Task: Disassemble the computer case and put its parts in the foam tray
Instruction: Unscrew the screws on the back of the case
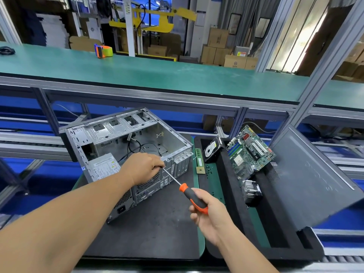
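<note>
**Screwdriver held at the rear of the open case**

An open grey metal computer case [126, 150] is seen lying on its side on a dark mat [153, 229], its rear panel turned toward the viewer. A silver power supply unit [105, 167] is seated in the case's corner at about 8 o'clock from the case's middle, and black cables [137, 146] are visible on its floor.

The left hand [144, 165] is laid on the rear upper edge of the case, its fingers curled around the metal shaft where the tip meets the case. An orange-and-black-handled screwdriver [194, 198] is gripped in the right hand [210, 211], fingers closed round the handle, at 4 o'clock from the left hand.

The black foam tray [236, 213] is set at 3 o'clock from the case. In it are held a green motherboard [250, 152], tilted against the tray's wall, a silver-topped hard drive [211, 150] at 9 o'clock from the board, and a finned metal heatsink [252, 191] at 6 o'clock. A dark grey metal side panel [315, 178] is leaned across the tray's right side.

Green memory sticks [199, 157] are laid on the green strip between mat and tray.
</note>
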